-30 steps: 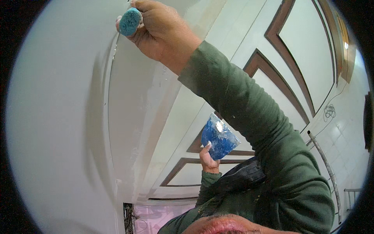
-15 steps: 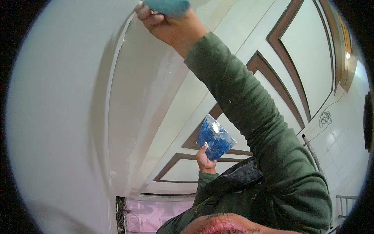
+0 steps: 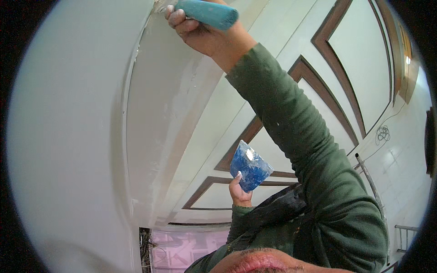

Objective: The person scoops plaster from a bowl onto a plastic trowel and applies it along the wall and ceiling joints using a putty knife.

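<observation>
Pale curved ceiling [image 3: 150,118], rough plaster seam along its edge, brown-trimmed panels [image 3: 359,59] beyond

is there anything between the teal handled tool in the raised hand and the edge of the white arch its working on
Nothing visible. The right hand grips the teal-handled tool, whose front end lies right at the arch edge, at the frame's top. The left hand holds a blue container lower down, well clear.

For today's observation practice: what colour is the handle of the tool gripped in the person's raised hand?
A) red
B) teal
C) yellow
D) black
B: the raised right hand grips a tool with a teal handle against the white surface.
</observation>
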Demonstrator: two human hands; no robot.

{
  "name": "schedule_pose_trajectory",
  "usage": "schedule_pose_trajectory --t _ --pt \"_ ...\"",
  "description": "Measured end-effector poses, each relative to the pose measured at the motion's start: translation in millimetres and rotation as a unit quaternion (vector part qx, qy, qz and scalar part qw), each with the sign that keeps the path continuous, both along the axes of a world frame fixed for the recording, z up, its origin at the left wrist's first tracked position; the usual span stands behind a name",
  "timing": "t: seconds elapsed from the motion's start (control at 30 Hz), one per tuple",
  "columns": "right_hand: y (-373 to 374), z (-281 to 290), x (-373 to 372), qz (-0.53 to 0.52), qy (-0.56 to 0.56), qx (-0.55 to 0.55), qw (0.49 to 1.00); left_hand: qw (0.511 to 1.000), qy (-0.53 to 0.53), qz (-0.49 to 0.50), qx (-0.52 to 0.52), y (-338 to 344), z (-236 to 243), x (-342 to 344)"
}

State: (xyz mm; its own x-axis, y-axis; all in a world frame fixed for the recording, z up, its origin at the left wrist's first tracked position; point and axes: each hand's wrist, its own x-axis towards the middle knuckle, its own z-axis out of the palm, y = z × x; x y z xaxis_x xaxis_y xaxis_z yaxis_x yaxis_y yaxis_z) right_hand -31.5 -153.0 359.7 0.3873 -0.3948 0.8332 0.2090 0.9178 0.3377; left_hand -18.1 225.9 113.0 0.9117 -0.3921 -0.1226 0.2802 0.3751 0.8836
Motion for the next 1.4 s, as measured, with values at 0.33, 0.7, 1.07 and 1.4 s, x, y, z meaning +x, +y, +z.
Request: schedule_pose_trajectory --t 0.33,0.7,1.07,1.4 --pt "28 10 -53 -0.13 0.191 -0.027 0.973 1.0 -0.005 0.0 -0.003 1 -2 5" --pt "18 25 12 0.057 0.136 0.095 0.985 1.0 -0.008 0.014 0.023 2 -5 7" --pt "12 41 -22 -0.317 0.249 -0.036 0.915 1.0 -0.003 0.0 0.013 2 -3 1" --pt "39 -25 -27 -0.378 0.256 0.019 0.89 0.999 0.018 0.015 0.028 5 -5 4"
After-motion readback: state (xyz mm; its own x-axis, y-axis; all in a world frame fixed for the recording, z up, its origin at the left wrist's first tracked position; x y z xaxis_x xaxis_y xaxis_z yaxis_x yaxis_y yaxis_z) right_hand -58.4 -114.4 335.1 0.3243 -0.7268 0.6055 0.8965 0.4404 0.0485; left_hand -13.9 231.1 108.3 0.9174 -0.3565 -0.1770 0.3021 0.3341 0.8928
